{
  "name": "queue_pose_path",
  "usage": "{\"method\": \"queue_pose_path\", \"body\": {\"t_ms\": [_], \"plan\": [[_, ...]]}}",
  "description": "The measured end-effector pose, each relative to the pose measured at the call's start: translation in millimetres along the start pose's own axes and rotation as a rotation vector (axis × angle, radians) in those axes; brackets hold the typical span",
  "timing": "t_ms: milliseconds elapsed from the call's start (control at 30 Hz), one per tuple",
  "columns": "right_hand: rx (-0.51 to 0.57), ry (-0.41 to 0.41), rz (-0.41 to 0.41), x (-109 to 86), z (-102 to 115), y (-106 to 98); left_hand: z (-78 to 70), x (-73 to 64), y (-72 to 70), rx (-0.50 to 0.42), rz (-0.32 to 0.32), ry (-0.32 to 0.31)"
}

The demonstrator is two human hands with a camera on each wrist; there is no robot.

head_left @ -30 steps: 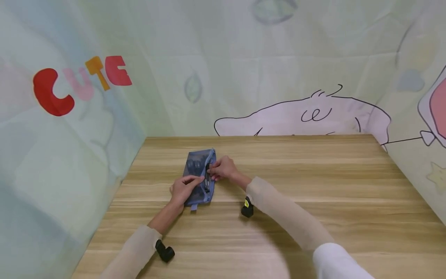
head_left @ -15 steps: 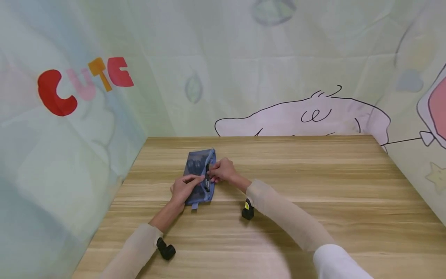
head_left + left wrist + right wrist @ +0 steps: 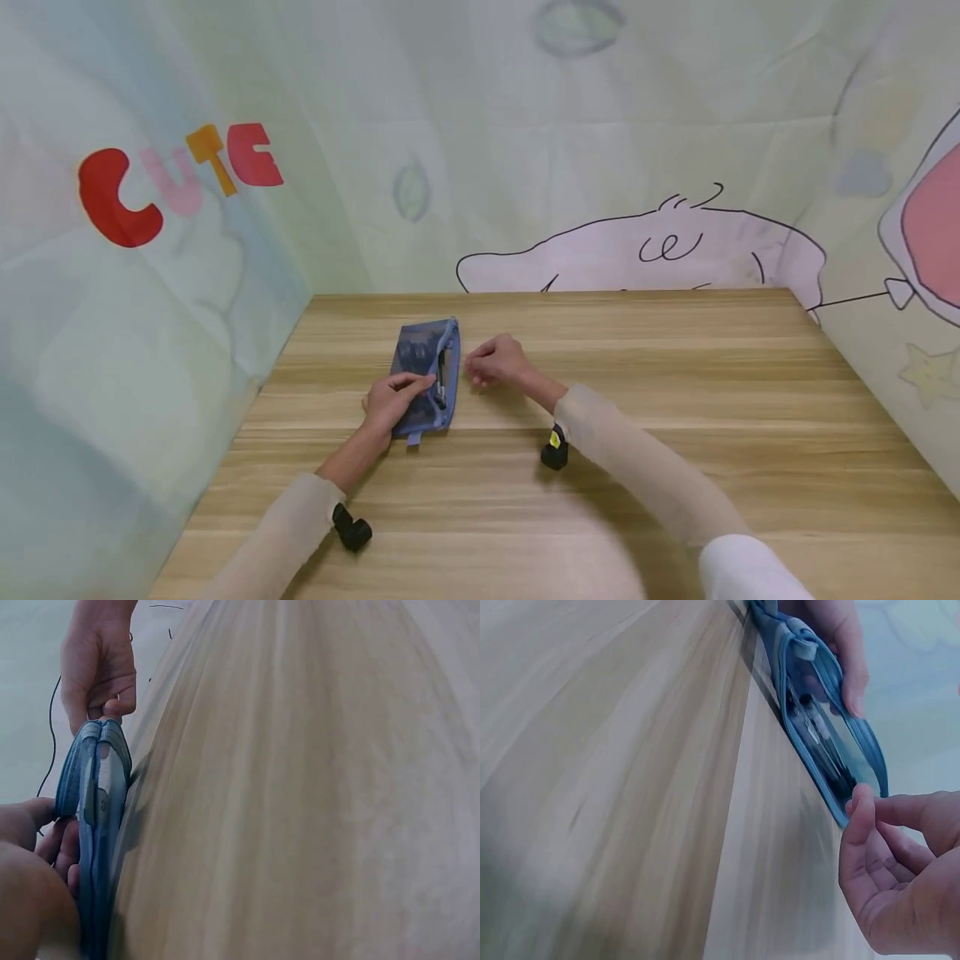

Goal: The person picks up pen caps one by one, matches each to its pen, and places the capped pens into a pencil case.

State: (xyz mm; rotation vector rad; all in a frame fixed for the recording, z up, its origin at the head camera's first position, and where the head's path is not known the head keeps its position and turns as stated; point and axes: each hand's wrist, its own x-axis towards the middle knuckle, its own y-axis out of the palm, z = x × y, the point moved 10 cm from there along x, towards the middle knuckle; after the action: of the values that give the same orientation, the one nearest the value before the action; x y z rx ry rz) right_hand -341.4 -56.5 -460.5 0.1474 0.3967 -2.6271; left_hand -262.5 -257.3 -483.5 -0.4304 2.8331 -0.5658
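A blue see-through zip pouch lies at the left of the table, its zipped side parted. My left hand grips its near edge, the thumb on the top layer and the other fingers partly hidden behind it. Through the gap, dark pens show inside in the right wrist view. My right hand is just right of the pouch, its fingers loosely bent, with nothing seen between thumb and fingertips. In the left wrist view the pouch's zipper stands edge-on, with the right hand beyond its far end.
The wooden table runs to a printed cloth backdrop at the back and sides. A black wrist camera sits by the left sleeve, another black camera by the right sleeve.
My right hand has moved out of the pouch's opening to the right. The pens show more fully in the gap now. My left hand keeps its hold on the pouch.
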Motion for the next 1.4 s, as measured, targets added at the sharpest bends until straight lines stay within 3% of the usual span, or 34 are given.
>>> {"method": "queue_pose_path", "body": {"t_ms": [233, 433, 700, 833, 1033, 1233, 1400], "plan": [[0.026, 0.033, -0.039, -6.2, -9, -27, -5.1, 6.6, -2.8, 0.066, 0.035, 0.012], [0.051, 0.086, -0.060, -16.6, -17, -51, -9.5, 13.2, -2.9, 0.147, 0.024, 0.059], [0.049, 0.093, -0.066, -31.9, -32, -84, -8.6, 18.7, -2.2, 0.137, 0.017, 0.074], [0.028, 0.114, -0.058, -45.7, -45, -101, -12.4, 15.3, -5.8, 0.162, 0.023, 0.126], [0.047, 0.124, -0.077, -60.9, -55, -125, -31.6, 17.2, -19.9, 0.139, -0.008, 0.237], [0.049, 0.153, -0.114, -73.8, -57, -148, -49.2, 23.2, -14.9, 0.161, 0.057, 0.322], [0.018, 0.146, -0.123, -79.6, -56, -163, -56.3, 23.3, -10.8, 0.192, 0.125, 0.350]]}}
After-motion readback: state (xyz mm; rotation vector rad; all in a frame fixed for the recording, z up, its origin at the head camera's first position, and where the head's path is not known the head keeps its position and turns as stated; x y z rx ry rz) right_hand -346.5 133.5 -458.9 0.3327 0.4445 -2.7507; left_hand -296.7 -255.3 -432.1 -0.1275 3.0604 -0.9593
